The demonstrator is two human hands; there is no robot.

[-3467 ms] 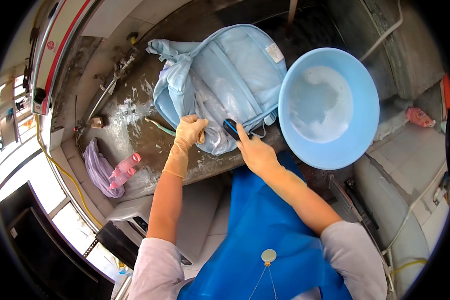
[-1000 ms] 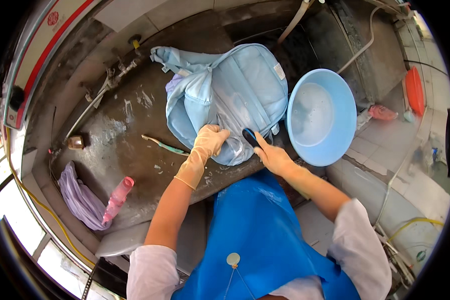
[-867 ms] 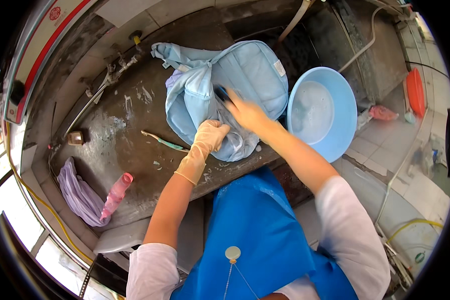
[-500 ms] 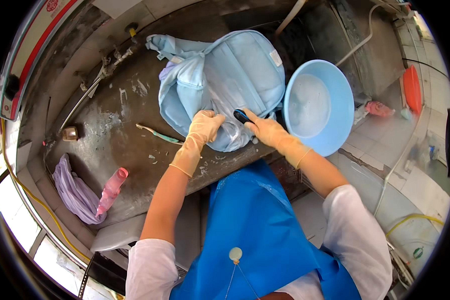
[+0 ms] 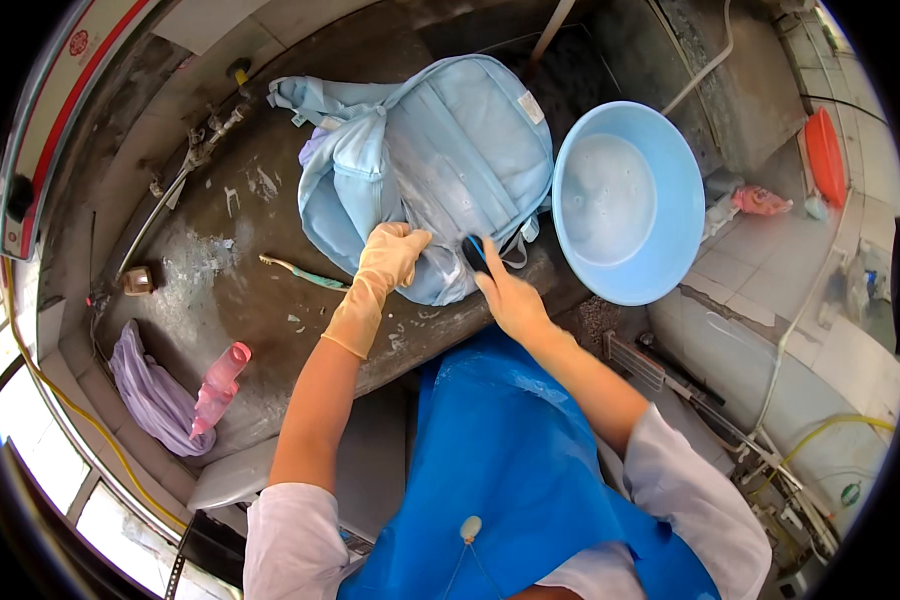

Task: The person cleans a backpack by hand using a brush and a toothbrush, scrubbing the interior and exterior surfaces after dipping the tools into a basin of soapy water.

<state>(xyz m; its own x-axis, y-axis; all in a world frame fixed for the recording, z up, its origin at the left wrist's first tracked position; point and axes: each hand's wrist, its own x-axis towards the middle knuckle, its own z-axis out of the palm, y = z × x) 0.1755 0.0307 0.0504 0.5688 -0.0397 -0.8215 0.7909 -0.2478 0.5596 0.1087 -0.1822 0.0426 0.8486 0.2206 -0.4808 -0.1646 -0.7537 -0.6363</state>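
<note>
A wet, light-blue backpack [image 5: 470, 130] lies spread on the dark counter, with whitish suds along its nearer part. My left hand [image 5: 382, 265], in a pale yellow rubber glove, is closed on the backpack's near fabric. In my gloved right hand [image 5: 515, 300] is a black-and-blue scrub brush [image 5: 476, 252], held against the bag's lower right edge. Its bristles are hidden. To the left of my left hand lies a green-and-white toothbrush [image 5: 305, 272].
Right of the bag stands a light-blue basin [image 5: 682, 200] of sudsy water. A pink bottle [image 5: 220, 388] and a lilac cloth [image 5: 148, 385] lie at the counter's left end, near a small brown block [image 5: 138, 280]. Pipes with taps [image 5: 202, 150] run along the back-left wall.
The brush has shifted slightly down and its angle has become steeper. My right hand has turned with it. The left hand keeps its hold on the backpack, while the whole view has shifted a little.
</note>
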